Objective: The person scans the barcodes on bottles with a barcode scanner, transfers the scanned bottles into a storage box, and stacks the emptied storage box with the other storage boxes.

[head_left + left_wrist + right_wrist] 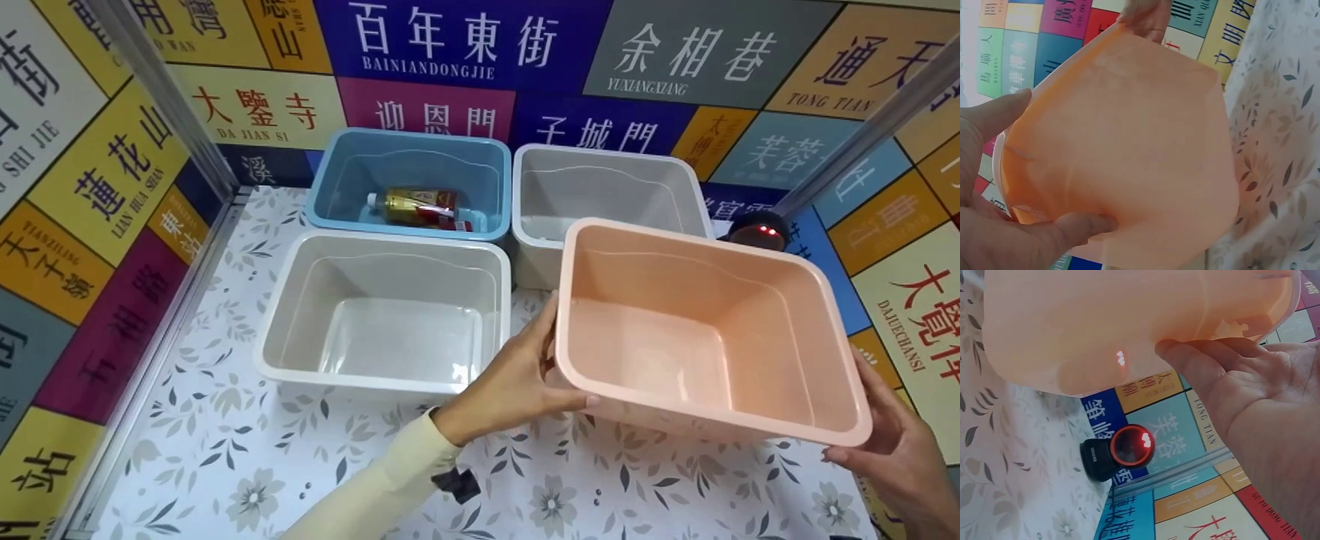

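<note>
A peach plastic bin (675, 360) is held tilted above the table, its open side facing the head camera. My left hand (517, 379) grips its left end, the thumb lying on the outer wall below the rim. At the bin's right end my right hand (896, 442) holds the corner from outside, with fingers against the wall under the rim in the right wrist view. The bin's outer wall (1145, 135) fills much of the left wrist view. Nothing shows inside the bin.
Behind stand a blue bin (409, 146) with a gold-labelled bottle (420, 204) lying in it, and a grey bin (607, 161), partly hidden. A whitish bin (281, 337) stands front left. A black round device with red lights (757, 229) is at back right.
</note>
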The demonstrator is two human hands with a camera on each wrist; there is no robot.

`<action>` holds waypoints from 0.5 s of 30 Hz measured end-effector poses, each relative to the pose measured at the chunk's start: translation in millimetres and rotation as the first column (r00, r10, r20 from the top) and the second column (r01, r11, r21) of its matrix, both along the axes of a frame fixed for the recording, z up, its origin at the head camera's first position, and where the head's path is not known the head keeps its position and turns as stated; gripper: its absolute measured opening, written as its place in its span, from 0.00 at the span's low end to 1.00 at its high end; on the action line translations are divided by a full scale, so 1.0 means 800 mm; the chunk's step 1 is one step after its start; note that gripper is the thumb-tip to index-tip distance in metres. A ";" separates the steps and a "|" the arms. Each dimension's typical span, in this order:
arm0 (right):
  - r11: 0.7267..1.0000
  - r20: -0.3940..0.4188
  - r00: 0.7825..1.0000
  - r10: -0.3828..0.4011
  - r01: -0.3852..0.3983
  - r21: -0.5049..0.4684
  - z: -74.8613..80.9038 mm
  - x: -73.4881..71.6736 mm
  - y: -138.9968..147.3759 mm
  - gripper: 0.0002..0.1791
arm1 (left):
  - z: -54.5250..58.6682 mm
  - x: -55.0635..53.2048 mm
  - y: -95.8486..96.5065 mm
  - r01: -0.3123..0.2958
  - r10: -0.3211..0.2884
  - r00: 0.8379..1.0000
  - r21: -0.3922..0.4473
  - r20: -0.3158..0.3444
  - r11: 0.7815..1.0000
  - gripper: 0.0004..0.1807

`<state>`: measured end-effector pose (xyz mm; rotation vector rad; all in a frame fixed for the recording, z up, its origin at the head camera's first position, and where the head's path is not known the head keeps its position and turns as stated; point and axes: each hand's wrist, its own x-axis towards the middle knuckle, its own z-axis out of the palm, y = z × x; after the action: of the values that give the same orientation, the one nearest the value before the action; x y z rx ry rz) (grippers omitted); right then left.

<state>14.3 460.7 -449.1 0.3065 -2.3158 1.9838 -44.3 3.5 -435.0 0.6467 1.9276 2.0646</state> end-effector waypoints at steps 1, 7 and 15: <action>1.000 -0.014 1.000 0.003 -0.003 -0.014 0.001 0.000 0.000 0.63 | 0.003 -0.001 -0.001 0.000 0.000 1.000 0.006 -0.001 1.000 0.77; 0.999 -0.036 0.999 -0.015 0.013 -0.045 0.008 -0.002 -0.004 0.59 | 0.021 -0.009 -0.010 0.005 -0.005 1.000 0.014 -0.009 1.000 0.72; 0.999 -0.036 0.999 -0.022 0.020 -0.044 0.020 -0.007 -0.012 0.58 | 0.032 -0.016 -0.020 -0.005 0.005 0.999 -0.008 -0.050 1.000 0.71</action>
<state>9.1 451.4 -432.7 0.3117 -2.2416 1.9984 -56.8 -12.3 -409.6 0.6984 1.9654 2.0611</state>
